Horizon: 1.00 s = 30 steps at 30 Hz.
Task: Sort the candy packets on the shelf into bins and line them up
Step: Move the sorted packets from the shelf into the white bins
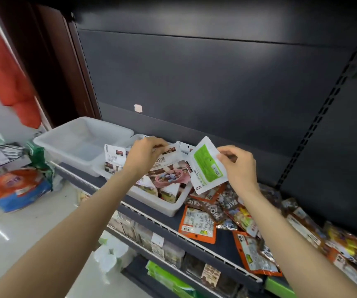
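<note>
My right hand (239,166) pinches the upper right edge of a white packet with a green label (207,166), held in the air over the shelf. My left hand (146,154) grips the top of the white candy packets (169,166) that stand in a row inside a clear plastic bin (162,204). An empty clear bin (80,143) sits to the left of it. A loose pile of orange and brown candy packets (233,214) lies on the dark shelf (225,246) to the right, under my right forearm.
The shelf has a white wire front rail (173,231) and a dark back panel. Lower shelves hold more goods. On the floor at left lie an orange and blue pack (16,188) and green bags. A red cloth hangs at upper left.
</note>
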Tool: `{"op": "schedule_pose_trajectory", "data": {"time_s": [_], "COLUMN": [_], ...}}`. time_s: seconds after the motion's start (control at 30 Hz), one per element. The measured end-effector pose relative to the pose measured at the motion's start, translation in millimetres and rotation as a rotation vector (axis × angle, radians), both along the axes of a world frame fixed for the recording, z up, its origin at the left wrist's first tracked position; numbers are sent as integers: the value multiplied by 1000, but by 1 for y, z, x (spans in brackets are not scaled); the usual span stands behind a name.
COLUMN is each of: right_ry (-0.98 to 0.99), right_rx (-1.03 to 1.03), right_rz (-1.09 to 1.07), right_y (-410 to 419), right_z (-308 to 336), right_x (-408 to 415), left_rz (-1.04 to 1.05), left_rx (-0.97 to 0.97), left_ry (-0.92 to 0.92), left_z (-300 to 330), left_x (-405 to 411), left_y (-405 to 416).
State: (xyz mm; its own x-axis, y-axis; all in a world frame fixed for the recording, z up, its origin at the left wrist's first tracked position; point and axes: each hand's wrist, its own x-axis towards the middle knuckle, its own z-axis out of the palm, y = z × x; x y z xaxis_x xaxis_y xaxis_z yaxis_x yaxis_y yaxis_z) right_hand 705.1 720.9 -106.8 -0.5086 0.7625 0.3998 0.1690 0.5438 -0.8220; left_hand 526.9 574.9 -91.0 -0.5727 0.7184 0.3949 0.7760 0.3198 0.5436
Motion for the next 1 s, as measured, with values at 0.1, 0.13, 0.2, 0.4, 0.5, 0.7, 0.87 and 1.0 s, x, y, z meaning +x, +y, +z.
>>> {"op": "schedule_pose_trajectory", "data": {"time_s": [0.1,0.13,0.2,0.4,0.5,0.7,0.87,1.0], "right_ry": [-19,-25,-36,-39,-38,-5,43,51], "right_rx": [-16,-18,-14,-13,-10,6,36,92], "right_rz": [-22,-27,-49,-143,-189,-239,-327,-392], "right_y": [4,5,4,-13,-26,-52,-64,-69], "right_z": [-3,-4,-3,7,8,6,9,13], "right_x": [-18,-23,-31,-40,-44,-54,-60,-68], "left_rz": [-72,-97,-141,-244,-282,-453,-323,-154], "left_rx": [-117,-149,-186,-188,-148,-329,-281,-284], "left_ry": [3,-3,4,48,51,13,122,172], "left_z": [-17,-25,-37,-40,-27,-55,-71,-71], "left_x": [-28,-34,-42,-74,-96,-89,-85,-94], "left_y": [10,13,16,20,16,13,20,28]}}
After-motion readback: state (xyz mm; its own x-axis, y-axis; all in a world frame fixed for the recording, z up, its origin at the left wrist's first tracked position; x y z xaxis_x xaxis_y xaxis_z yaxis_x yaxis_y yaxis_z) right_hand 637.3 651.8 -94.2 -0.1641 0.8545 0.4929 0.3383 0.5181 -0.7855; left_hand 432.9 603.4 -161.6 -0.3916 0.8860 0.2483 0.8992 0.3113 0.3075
